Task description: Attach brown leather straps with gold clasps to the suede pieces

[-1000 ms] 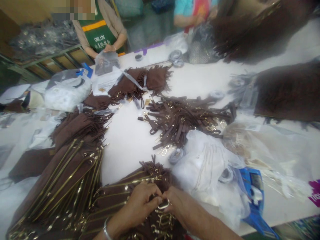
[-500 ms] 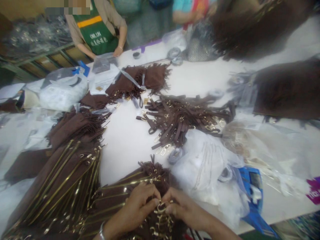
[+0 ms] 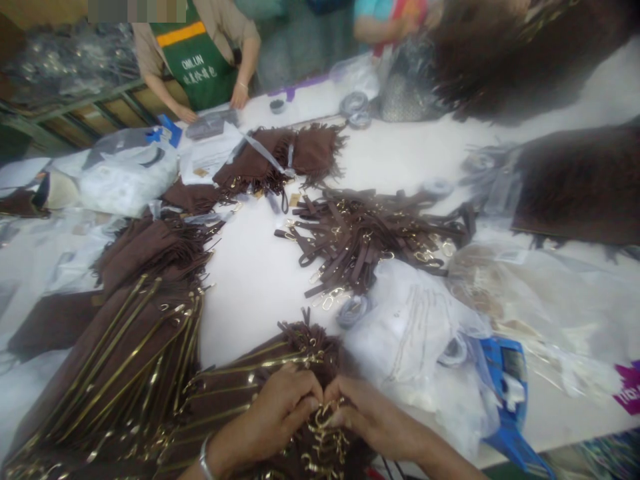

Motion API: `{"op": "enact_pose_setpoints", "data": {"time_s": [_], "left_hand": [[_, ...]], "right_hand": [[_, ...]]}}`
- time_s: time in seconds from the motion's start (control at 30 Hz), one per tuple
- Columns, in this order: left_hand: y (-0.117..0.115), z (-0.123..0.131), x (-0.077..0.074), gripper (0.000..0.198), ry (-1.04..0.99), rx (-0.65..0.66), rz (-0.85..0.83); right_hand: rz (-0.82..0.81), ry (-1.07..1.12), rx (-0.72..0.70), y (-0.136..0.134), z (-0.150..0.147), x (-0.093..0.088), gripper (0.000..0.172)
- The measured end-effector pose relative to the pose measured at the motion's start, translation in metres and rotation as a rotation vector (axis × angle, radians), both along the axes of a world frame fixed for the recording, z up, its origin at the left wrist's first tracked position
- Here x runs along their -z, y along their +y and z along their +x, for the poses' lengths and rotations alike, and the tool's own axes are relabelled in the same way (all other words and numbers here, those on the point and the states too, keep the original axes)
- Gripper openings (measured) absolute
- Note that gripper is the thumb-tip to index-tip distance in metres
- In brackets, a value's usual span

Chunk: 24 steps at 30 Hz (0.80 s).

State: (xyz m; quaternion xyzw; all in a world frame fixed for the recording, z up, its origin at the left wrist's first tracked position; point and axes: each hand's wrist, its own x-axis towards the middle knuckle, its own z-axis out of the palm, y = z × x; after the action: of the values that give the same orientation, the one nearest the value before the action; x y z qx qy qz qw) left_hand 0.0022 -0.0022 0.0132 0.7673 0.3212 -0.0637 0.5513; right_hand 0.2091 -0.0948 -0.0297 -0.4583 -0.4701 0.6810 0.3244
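Note:
My left hand (image 3: 286, 405) is closed in a pinch at the bottom centre, a metal bracelet on its wrist. Opposite it, my right hand (image 3: 364, 412) pinches too, its fingertips almost meeting the left ones. Between them is a gold-coloured metal clasp (image 3: 324, 415), its upper part partly hidden by my fingers. More gold clasps (image 3: 320, 460) hang in a row just below. Under my hands lies a stack of brown zippered pouches (image 3: 225, 400) with gold zips. A bunch of brown fringe or strap ends (image 3: 310, 343) sticks up just beyond my fingertips.
Brown wrist straps with gold clasps (image 3: 370, 233) are heaped ahead. More zippered pouches (image 3: 125, 360) lie left. At right are a white plastic bag (image 3: 400, 327) and a blue tape dispenser (image 3: 513, 380). A co-worker in a green apron (image 3: 200, 67) stands across the table.
My hands stay pinched at the clasp with only slight finger movement. The view has shifted a little. Across the table, the co-worker's hands and the clear bag beneath them sit lower and flatter.

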Motion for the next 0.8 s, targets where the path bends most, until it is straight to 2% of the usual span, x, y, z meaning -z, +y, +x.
{"op": "enact_pose_setpoints", "data": {"time_s": [0.1,0.23,0.33,0.4,0.47,0.53,0.6,0.63,0.7,0.77,0.8], "left_hand": [[0.0,-0.003,0.001,0.02,0.001,0.021,-0.002],[0.0,-0.003,0.002,0.021,0.0,0.04,-0.001],[0.002,0.0,-0.001,0.021,-0.003,0.046,0.006],[0.001,0.001,-0.003,0.02,0.003,0.046,0.021],[-0.002,0.002,-0.005,0.017,0.031,0.042,0.065],[-0.008,0.003,-0.005,0.017,0.05,0.053,0.172],[-0.014,0.004,-0.002,0.019,0.048,0.067,0.347],[-0.017,0.004,0.0,0.02,0.045,0.066,0.441],[-0.022,0.004,0.006,0.021,0.031,0.033,0.584],[-0.026,0.002,0.013,0.021,-0.017,-0.03,0.639],[-0.027,0.001,0.016,0.021,-0.048,-0.062,0.644]], "right_hand": [[-0.026,0.045,0.009,-0.002,-0.002,0.001,0.015],[-0.304,0.389,0.009,-0.008,-0.009,0.029,0.029],[-0.34,0.453,0.002,-0.011,-0.011,0.041,0.033],[-0.292,0.361,0.02,-0.014,-0.009,0.036,0.029],[-0.194,0.165,0.063,-0.018,-0.003,0.023,0.02],[-0.05,-0.041,0.049,-0.021,0.005,0.009,0.012],[0.092,-0.193,0.002,-0.021,0.012,-0.001,0.01],[0.141,-0.255,0.006,-0.018,0.014,-0.002,0.014],[0.192,-0.376,0.101,-0.01,0.014,-0.001,0.019],[0.207,-0.456,0.215,0.001,0.007,0.005,0.009],[0.216,-0.476,0.234,0.006,0.002,0.007,0.01]]}}
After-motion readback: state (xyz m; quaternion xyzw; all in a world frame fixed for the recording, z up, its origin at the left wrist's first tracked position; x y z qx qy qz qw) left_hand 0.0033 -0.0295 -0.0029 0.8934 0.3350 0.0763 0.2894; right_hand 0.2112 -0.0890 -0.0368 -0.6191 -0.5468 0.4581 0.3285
